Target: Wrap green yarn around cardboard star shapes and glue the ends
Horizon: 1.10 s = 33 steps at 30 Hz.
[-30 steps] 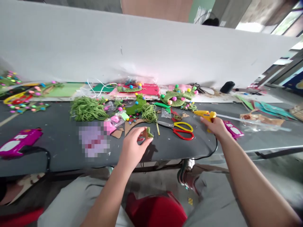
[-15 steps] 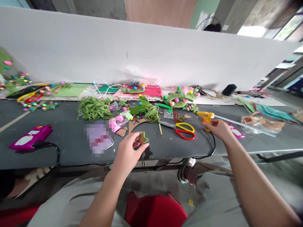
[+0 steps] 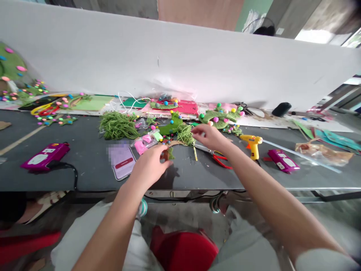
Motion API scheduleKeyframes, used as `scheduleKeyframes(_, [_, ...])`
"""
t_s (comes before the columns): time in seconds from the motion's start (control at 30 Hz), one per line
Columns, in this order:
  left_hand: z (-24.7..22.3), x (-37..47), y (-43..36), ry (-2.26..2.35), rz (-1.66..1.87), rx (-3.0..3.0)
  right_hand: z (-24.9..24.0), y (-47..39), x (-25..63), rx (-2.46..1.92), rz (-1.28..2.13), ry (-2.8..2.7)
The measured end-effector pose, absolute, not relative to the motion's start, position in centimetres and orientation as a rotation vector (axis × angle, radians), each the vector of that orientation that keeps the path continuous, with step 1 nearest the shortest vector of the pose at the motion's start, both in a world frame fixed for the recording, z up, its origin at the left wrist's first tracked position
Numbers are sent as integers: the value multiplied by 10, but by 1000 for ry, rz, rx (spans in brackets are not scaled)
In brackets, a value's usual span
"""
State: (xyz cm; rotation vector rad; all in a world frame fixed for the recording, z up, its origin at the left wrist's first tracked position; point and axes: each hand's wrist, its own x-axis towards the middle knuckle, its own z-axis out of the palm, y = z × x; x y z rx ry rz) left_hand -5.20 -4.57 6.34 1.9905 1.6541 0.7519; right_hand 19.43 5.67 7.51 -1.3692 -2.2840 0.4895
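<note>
left hand [image 3: 151,162] beside seemingly lettered phone [image 3: 121,153]

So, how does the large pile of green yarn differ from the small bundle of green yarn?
The large pile covers much more of the table than the small bundle. The small bundle is close beside the right hand; the large pile lies apart from that hand, behind the phone. Both are tangled green strands.

The yarn [image 3: 185,134] is green, the glue gun [image 3: 254,147] yellow.
</note>
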Motion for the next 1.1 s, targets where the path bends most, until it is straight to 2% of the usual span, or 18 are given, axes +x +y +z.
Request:
scheduleKeyframes(0.17, [51,-65,-22,1599,854,1901,63,123,116,-1404,336,-2367])
scheduleKeyframes(0.33, [41,-75,-22,1571,872,1858,66,154,101,-1449,357,-2220])
scheduleKeyframes(0.43, [42,-77,-22,1581,924,1826,97,170,114,-1429,367,-1968])
scheduleKeyframes(0.63, [48,-65,-20,1548,1044,1785,190,175,154,-1283,392,-1560])
scheduleKeyframes(0.73, [51,-60,-20,1539,1069,1782,232,165,171,-1210,413,-1499])
scheduleKeyframes(0.87, [51,-56,-17,1522,1095,1770,263,137,189,-1060,420,-1368])
scheduleKeyframes(0.97, [48,-52,-13,1505,1111,1743,247,98,199,-867,588,-1360])
scheduleKeyframes(1.1, [49,-42,-11,1398,1135,1664,167,43,206,-852,874,-1419])
